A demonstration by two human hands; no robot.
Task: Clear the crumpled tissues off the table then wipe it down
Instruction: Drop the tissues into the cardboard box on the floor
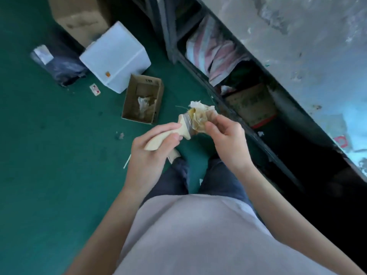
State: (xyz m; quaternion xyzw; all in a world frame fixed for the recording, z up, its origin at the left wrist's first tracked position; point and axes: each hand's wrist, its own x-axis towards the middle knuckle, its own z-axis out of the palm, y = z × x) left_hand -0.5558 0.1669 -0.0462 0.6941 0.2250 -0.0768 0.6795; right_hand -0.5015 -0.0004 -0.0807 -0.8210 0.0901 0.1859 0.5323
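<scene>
Pale wood forms the handle of the paintbrush (pixel 168 133) I see held in front of the body, above the green floor (pixel 49 155). The left hand (pixel 153 147) has its fingers clenched around that handle, the metal ferrule pointing up and to the right. The right hand (pixel 224 139) pinches a crumpled tissue (pixel 200 118), yellowish and stained, against the bristle end of the brush; thumb and fingertips are closed on the wad. The tissue touches the brush head and covers it, so I cannot tell the state of the bristles. On the floor just beyond the hands sits an open cardboard box (pixel 143 98) with another crumpled tissue (pixel 144 103) inside. A white box (pixel 115 56) stands just beside it, with a dark bag (pixel 59 64) to its left. The table (pixel 297 46), its grey top stained, runs along the right edge of the view, with a striped cloth (pixel 212 52) on the shelf beneath.
</scene>
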